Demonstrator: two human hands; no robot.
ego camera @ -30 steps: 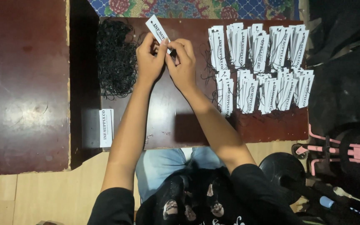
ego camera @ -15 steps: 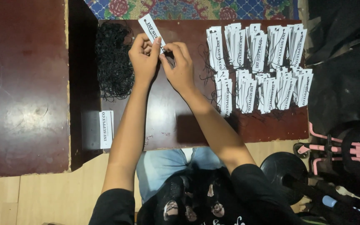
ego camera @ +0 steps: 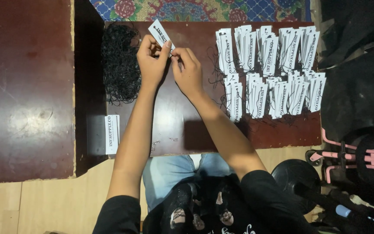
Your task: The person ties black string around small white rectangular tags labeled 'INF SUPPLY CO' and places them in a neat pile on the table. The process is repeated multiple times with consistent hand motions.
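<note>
Both arms reaching fwd from black short sleeves, forearms bare, converging toward the middle. Left hand (ego camera: pixel 151 63) raised, wrist straight, fingers curled, thumb & index pinched together at the top. Right hand (ego camera: pixel 189 71) just beside it, fingertips touching the left's, index & thumb pinched too, remaining fingers folded loosely. Right forearm angled in from lower right, elbow bent; left forearm running nearly straight up. Knuckles of both facing the camera.
</note>
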